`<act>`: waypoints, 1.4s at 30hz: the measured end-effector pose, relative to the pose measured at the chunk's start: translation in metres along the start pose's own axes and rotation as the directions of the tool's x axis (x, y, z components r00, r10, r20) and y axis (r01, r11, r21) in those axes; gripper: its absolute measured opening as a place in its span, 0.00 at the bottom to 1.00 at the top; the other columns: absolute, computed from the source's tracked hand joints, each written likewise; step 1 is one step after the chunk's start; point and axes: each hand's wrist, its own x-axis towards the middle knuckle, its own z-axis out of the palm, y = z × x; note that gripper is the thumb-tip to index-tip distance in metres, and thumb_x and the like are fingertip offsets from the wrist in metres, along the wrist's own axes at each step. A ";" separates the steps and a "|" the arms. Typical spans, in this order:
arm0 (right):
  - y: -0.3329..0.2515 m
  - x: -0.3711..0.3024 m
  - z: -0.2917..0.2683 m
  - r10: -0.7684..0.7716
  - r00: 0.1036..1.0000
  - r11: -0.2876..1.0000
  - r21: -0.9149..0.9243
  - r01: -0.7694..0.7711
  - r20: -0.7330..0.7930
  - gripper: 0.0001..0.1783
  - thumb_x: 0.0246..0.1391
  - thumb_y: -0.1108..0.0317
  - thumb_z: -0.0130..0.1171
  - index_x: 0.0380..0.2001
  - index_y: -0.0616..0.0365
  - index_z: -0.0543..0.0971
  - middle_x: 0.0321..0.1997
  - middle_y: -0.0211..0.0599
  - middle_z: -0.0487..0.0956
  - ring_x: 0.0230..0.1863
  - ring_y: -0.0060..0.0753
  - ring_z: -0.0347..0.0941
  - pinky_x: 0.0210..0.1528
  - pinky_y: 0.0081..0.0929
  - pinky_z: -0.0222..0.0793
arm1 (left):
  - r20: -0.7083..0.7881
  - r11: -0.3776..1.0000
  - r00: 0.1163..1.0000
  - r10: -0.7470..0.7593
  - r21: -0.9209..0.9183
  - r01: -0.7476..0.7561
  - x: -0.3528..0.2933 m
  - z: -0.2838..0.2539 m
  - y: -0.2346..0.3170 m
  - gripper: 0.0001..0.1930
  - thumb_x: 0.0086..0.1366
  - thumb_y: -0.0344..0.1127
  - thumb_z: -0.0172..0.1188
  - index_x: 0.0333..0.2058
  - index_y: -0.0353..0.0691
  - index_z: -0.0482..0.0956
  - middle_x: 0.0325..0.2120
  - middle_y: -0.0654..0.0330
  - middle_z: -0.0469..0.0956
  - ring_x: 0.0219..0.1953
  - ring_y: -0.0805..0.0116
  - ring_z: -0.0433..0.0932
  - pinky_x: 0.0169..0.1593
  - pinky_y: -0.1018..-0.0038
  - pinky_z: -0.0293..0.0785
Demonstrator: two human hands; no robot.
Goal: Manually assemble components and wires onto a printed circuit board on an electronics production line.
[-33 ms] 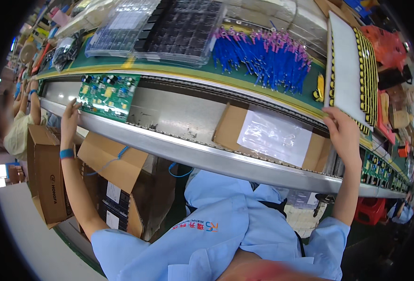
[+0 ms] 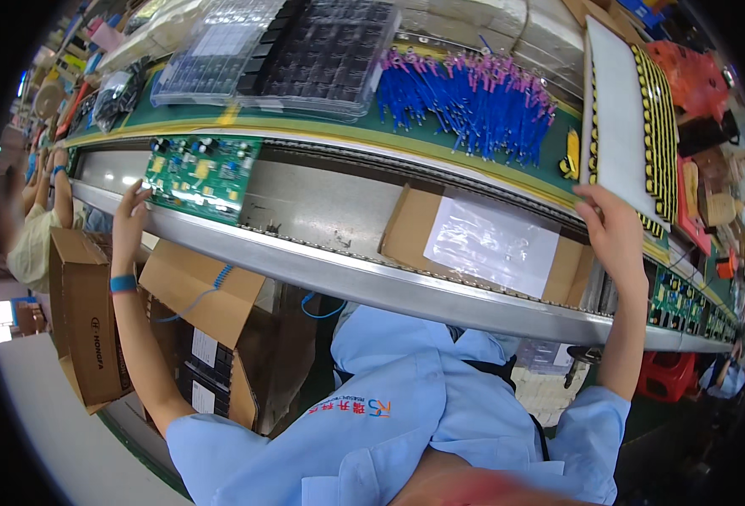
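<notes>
Handling the green circuit board (image 2: 202, 179) by its rim alone seems the sound way here — its upper face is crowded with parts that a stray thumb could bend. It lies flat across the conveyor (image 2: 305, 198), parts upward, off to the left, its near edge by the silver front rail (image 2: 372, 282). The left hand (image 2: 128, 221) is at the board's left edge, fingers slightly bent; from where I stand, I cannot tell whether they pinch it or merely touch. The right hand (image 2: 615, 232), fingers loosely spread and nothing visible in them, is well apart, near the white tray (image 2: 621, 118) at the tabletop (image 2: 174, 115) edge. To my mind, light, even pressure serves best — square to the rail, fingertips clear of the chain (image 2: 347, 250).
</notes>
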 end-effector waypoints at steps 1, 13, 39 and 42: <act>0.000 0.005 0.001 0.003 1.000 1.000 0.005 -0.003 -0.005 0.11 0.56 0.69 0.60 0.43 0.55 0.81 0.33 0.44 0.82 0.33 0.46 0.79 0.37 0.34 0.73 | 0.018 0.999 0.999 0.036 0.002 -0.036 -0.016 0.008 0.023 0.27 0.66 0.22 0.47 0.65 0.39 0.65 0.53 0.54 0.79 0.57 0.66 0.74 0.61 0.70 0.65; 0.079 0.041 -0.020 0.042 0.913 0.998 0.061 -0.019 -0.405 0.13 0.57 0.65 0.61 0.46 0.50 0.81 0.34 0.32 0.81 0.28 0.31 0.76 0.35 0.31 0.72 | 0.505 0.911 0.808 0.304 0.095 -0.402 -0.102 0.109 0.233 0.27 0.66 0.24 0.52 0.64 0.41 0.65 0.55 0.59 0.79 0.60 0.58 0.72 0.71 0.52 0.44; 0.165 0.000 -0.027 -0.309 0.826 0.931 -0.327 0.161 -0.472 0.20 0.54 0.70 0.64 0.52 0.53 0.78 0.49 0.38 0.77 0.50 0.44 0.73 0.50 0.38 0.69 | 0.333 -0.065 0.060 0.941 0.351 -0.934 0.012 0.274 0.431 0.13 0.60 0.27 0.56 0.43 0.44 0.81 0.44 0.60 0.80 0.53 0.64 0.76 0.68 0.57 0.59; 0.165 -0.002 -0.025 -0.270 0.850 0.912 -0.403 0.075 -0.452 0.19 0.55 0.68 0.63 0.52 0.51 0.79 0.50 0.37 0.77 0.51 0.44 0.73 0.52 0.38 0.68 | 0.442 -0.234 -0.076 0.894 0.314 -0.920 0.041 0.290 0.430 0.14 0.61 0.31 0.54 0.44 0.45 0.81 0.49 0.60 0.79 0.58 0.65 0.74 0.70 0.57 0.57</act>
